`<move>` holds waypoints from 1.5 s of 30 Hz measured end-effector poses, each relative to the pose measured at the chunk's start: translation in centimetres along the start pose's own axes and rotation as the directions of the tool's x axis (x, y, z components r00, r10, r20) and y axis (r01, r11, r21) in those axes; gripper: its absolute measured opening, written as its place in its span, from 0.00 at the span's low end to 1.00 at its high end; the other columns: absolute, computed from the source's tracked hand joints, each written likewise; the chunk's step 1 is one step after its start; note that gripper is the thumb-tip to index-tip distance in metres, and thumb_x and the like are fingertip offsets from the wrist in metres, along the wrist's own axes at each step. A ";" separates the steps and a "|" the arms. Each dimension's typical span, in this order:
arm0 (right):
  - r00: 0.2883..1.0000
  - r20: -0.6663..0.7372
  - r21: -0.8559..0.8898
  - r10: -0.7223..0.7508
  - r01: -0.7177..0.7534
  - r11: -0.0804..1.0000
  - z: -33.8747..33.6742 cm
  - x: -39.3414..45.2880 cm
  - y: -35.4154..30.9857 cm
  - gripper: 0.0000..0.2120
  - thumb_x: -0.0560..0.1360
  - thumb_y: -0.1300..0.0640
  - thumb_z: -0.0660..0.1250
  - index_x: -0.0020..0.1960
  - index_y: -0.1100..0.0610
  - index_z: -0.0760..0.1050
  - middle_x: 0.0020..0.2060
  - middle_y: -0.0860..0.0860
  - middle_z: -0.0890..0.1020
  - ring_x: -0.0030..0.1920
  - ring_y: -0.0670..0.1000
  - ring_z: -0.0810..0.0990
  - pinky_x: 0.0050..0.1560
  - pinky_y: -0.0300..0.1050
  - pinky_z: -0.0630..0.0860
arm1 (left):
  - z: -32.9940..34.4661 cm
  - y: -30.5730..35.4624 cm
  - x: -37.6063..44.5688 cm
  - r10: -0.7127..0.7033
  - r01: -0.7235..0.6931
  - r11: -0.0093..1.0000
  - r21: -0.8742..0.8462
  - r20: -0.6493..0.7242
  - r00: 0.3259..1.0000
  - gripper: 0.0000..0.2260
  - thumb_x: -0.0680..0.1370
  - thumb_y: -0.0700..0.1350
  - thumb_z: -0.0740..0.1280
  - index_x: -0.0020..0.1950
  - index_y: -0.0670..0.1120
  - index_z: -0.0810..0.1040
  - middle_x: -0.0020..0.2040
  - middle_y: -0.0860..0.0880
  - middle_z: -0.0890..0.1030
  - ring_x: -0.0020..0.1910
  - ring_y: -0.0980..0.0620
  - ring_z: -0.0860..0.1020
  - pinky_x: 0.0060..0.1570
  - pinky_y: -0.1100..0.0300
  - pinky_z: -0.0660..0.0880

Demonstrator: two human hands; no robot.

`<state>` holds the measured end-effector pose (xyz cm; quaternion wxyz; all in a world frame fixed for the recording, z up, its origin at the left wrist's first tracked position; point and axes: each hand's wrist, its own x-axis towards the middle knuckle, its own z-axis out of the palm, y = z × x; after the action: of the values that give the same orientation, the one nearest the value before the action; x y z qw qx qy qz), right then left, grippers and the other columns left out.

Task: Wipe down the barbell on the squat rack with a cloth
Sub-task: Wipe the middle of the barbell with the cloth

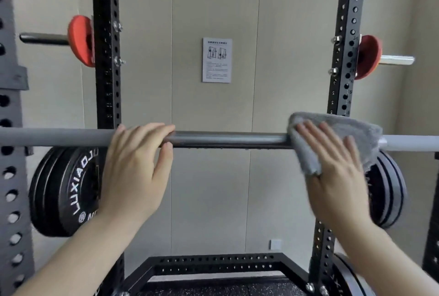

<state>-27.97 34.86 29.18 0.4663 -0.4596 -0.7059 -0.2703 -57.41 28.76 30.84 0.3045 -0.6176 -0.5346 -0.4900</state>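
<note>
The grey barbell (pixel 228 140) runs level across the squat rack at chest height, darker in its middle stretch. My left hand (pixel 137 162) grips the bar left of centre, fingers curled over the top and thumb underneath. A grey cloth (pixel 342 129) is draped over the bar right of centre. My right hand (pixel 337 172) presses flat against the cloth, fingers spread, with a fold of cloth tucked between thumb and palm. The hand is motion-blurred.
Black perforated uprights stand at the left (pixel 105 58) and right (pixel 344 58). Black weight plates (pixel 64 191) hang behind at left, and more plates (pixel 389 188) at right. Red-capped storage pegs (pixel 80 40) stick out higher up. A paper notice (pixel 217 60) hangs on the wall.
</note>
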 end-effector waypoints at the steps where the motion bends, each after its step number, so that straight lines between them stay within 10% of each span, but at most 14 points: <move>1: 0.998 -0.006 -0.016 0.067 -0.067 0.998 -0.5 0.8 1.1 0.25 0.78 0.51 0.50 0.73 0.47 0.66 0.73 0.44 0.67 0.76 0.48 0.59 0.77 0.57 0.48 | 0.0 0.0 -0.2 0.002 -0.002 1.000 -0.007 0.006 1.000 0.17 0.79 0.46 0.56 0.64 0.46 0.77 0.62 0.50 0.77 0.64 0.49 0.71 0.73 0.47 0.57; 5: 0.963 -0.028 -0.057 0.268 -0.270 0.961 -0.7 3.3 0.6 0.26 0.78 0.46 0.46 0.67 0.49 0.73 0.70 0.45 0.72 0.74 0.50 0.64 0.74 0.60 0.53 | 0.2 0.0 -0.6 0.012 -0.012 1.000 -0.006 -0.003 1.000 0.18 0.79 0.43 0.56 0.66 0.45 0.76 0.64 0.49 0.77 0.67 0.47 0.71 0.74 0.50 0.55; 10: 0.999 -0.007 -0.015 -0.044 0.044 0.999 0.0 -0.9 0.0 0.30 0.74 0.55 0.54 0.76 0.48 0.60 0.75 0.44 0.62 0.77 0.47 0.56 0.77 0.57 0.49 | 0.8 -0.1 -0.7 0.017 -0.018 1.000 -0.011 -0.079 0.997 0.17 0.77 0.42 0.58 0.64 0.44 0.78 0.62 0.47 0.78 0.64 0.45 0.73 0.71 0.45 0.60; 16: 0.918 -0.059 -0.021 0.393 -0.395 0.919 -1.1 3.7 2.1 0.24 0.76 0.49 0.48 0.63 0.51 0.76 0.66 0.47 0.76 0.72 0.52 0.64 0.75 0.60 0.49 | 1.1 0.2 -0.1 -0.023 0.017 0.999 -0.041 -0.147 0.989 0.14 0.78 0.45 0.59 0.58 0.44 0.80 0.55 0.47 0.80 0.56 0.44 0.73 0.63 0.46 0.69; 23: 0.998 -0.068 -0.055 -0.013 0.009 0.998 0.0 0.3 0.5 0.26 0.74 0.57 0.56 0.72 0.51 0.69 0.70 0.47 0.72 0.73 0.50 0.65 0.77 0.55 0.49 | 1.8 0.5 0.2 -0.064 0.057 0.997 -0.043 -0.195 0.979 0.12 0.78 0.46 0.59 0.53 0.44 0.81 0.50 0.46 0.79 0.52 0.42 0.73 0.54 0.51 0.68; 28: 0.916 -0.094 -0.043 0.389 -0.394 0.918 0.1 4.8 0.5 0.22 0.75 0.49 0.46 0.53 0.51 0.77 0.55 0.49 0.80 0.66 0.53 0.69 0.74 0.61 0.50 | 2.1 0.3 0.2 -0.040 0.035 0.999 -0.026 -0.222 0.974 0.12 0.78 0.45 0.60 0.53 0.44 0.81 0.49 0.46 0.79 0.52 0.43 0.73 0.55 0.51 0.67; 34: 1.000 0.000 -0.023 0.009 -0.009 1.000 1.6 -2.1 -1.8 0.38 0.70 0.55 0.55 0.79 0.46 0.49 0.78 0.44 0.52 0.78 0.50 0.45 0.77 0.53 0.39 | 2.3 0.1 -0.2 0.009 -0.020 0.999 -0.042 -0.235 0.972 0.14 0.78 0.45 0.59 0.56 0.42 0.81 0.53 0.44 0.80 0.54 0.42 0.72 0.62 0.42 0.67; 40: 0.900 -0.037 0.030 0.434 -0.433 0.901 -0.9 4.3 3.0 0.20 0.82 0.49 0.46 0.67 0.47 0.71 0.69 0.45 0.71 0.74 0.50 0.59 0.76 0.56 0.40 | 4.0 -2.6 0.3 0.087 -0.118 0.986 -0.119 -0.240 0.967 0.15 0.81 0.51 0.56 0.59 0.48 0.78 0.57 0.49 0.77 0.58 0.41 0.73 0.64 0.40 0.66; 45: 0.996 -0.026 0.024 0.079 -0.079 0.997 0.2 0.7 -0.3 0.22 0.78 0.50 0.53 0.71 0.46 0.68 0.70 0.43 0.70 0.74 0.49 0.60 0.76 0.54 0.44 | 6.2 -4.9 0.6 0.038 -0.090 0.965 -0.244 -0.209 0.977 0.17 0.81 0.58 0.53 0.64 0.53 0.73 0.62 0.61 0.70 0.65 0.43 0.71 0.68 0.40 0.64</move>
<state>-28.45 35.17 29.79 0.4916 -0.4779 -0.6839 -0.2497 -60.43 35.70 28.57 0.2921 -0.6151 -0.4136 -0.6043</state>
